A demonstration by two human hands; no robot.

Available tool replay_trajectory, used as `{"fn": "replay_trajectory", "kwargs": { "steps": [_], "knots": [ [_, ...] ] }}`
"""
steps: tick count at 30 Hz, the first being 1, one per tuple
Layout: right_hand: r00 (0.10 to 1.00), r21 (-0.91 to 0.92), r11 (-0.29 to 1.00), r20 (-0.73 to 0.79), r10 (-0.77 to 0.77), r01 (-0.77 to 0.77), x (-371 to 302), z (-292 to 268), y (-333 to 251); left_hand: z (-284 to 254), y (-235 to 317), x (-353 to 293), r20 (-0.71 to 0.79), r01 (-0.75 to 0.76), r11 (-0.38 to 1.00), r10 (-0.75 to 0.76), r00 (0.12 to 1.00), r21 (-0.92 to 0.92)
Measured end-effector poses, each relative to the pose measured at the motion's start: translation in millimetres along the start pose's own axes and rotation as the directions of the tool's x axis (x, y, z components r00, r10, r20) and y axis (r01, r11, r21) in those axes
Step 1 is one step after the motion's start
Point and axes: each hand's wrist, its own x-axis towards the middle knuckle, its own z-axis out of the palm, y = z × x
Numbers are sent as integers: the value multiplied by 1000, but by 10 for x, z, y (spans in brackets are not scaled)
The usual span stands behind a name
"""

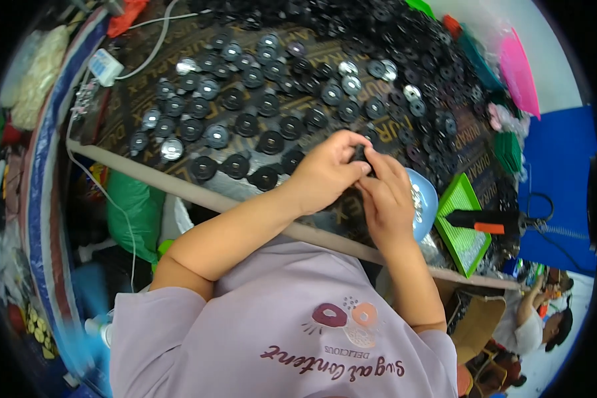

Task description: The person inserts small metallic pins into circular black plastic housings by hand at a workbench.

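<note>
Above the near edge of the table, my left hand [326,170] and my right hand [387,194] meet with fingertips pinched together. Between them is a small dark round part [361,157], mostly covered by the fingers, so its details cannot be made out. Black wheel-like discs [270,142] with raised centres lie in loose rows on the table left of and beyond my hands; a few have a silvery face [172,149]. Just right of my right hand stands a light blue bowl [426,215] with small shiny pieces in it.
A bright green tray [466,255] sits right of the bowl, with a black handheld tool [467,218] and its coiled cable across it. Black parts [404,40] heap at the back. A white cable [154,56] runs at the left. Another person [527,322] is at far right.
</note>
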Motion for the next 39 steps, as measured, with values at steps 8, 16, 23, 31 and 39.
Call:
{"fn": "replay_trajectory", "kwargs": {
  "steps": [8,16,23,31,39],
  "knots": [
    [899,8,908,142,414,-419,-279,-426,26,-1331,1369,386,-333,122,692,180,925,712],
    [781,-335,792,204,590,-511,-590,-468,50,-3411,1971,847,-552,420,359,490,675,833],
    [727,-237,748,186,661,-620,-704,-401,206,-3155,2028,1090,-640,618,171,267,720,767],
    [760,-142,765,94,643,-629,-678,-435,190,-3463,1994,1511,-262,492,-281,581,771,824],
    [649,-30,650,46,760,-759,-658,-493,126,-3635,2066,1671,-246,483,-340,550,798,807]
  ]
}}
